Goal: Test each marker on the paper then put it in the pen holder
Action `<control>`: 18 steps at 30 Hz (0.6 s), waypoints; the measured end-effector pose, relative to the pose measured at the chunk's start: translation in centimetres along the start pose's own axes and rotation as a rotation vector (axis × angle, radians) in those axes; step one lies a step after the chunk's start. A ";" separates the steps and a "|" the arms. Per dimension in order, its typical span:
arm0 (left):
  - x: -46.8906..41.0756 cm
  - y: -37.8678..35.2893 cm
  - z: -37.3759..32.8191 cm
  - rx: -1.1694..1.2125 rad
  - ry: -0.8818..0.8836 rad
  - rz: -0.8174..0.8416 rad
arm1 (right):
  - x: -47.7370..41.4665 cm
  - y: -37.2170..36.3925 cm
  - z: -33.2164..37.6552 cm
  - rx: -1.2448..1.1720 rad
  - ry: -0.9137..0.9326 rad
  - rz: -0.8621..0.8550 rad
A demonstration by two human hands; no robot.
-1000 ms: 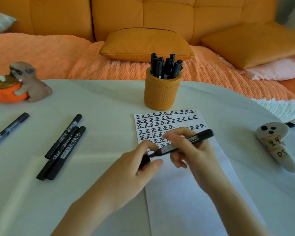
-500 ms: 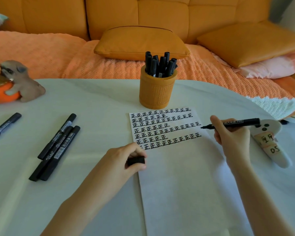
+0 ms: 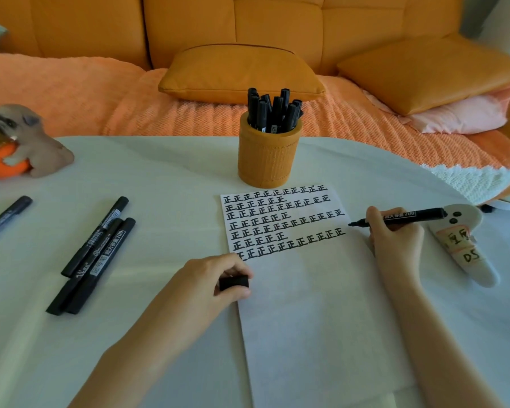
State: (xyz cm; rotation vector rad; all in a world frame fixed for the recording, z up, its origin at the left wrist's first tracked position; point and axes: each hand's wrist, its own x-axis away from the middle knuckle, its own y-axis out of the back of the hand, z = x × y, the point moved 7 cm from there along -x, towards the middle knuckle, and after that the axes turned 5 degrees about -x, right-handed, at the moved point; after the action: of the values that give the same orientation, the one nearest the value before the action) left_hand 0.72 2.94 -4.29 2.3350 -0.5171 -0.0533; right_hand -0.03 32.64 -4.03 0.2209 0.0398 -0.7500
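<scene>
Gripping an uncapped marker (image 3: 407,217), right hand (image 3: 395,240) reaches paper (image 3: 306,304); left hand (image 3: 200,287) pinches cap (image 3: 233,282). Holder (image 3: 267,163) looks well filled, and four loose markers (image 3: 97,254) seem left to test.

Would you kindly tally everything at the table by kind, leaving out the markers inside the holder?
Markers: 5 (4 lying, 1 held marker in right hand)
Marker cap: 1 (in left hand)
Pen holder: 1
Paper sheet: 1
Figurine: 1
White handheld device: 1
Total: 10
</scene>
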 end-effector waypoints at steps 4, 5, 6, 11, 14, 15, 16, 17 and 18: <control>0.0 0.0 0.1 0.002 0.005 0.001 | 0.0 0.0 0.1 0.018 0.005 -0.002; 0.1 0.0 0.1 0.000 0.005 0.001 | 0.0 0.0 0.1 0.024 0.006 0.001; 0.1 0.0 0.1 -0.002 0.005 0.000 | -0.1 -0.1 0.1 0.028 0.006 0.004; 0.0 0.0 0.2 0.002 0.008 0.002 | 0.0 -0.2 -0.1 0.027 -0.003 0.020; 0.0 0.0 0.1 0.001 0.007 0.003 | -0.1 -0.3 -0.2 0.036 -0.007 0.034; 0.0 0.0 0.1 0.000 0.007 0.004 | -0.1 -0.4 -0.2 0.046 -0.005 0.039; 0.0 0.0 0.1 -0.002 0.006 0.004 | -0.1 -0.4 -0.2 0.056 0.000 0.043; 0.0 0.0 0.2 -0.004 0.005 0.004 | -0.1 -0.5 -0.2 0.064 0.008 0.046; 0.0 0.0 0.1 -0.005 0.004 0.004 | -0.1 -0.5 -0.1 0.069 0.017 0.045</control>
State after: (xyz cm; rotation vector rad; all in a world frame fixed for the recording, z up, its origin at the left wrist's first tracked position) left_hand 0.73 2.84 -4.40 2.3285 -0.5194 -0.0485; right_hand -0.43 32.38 -4.19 0.2934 0.0248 -0.7051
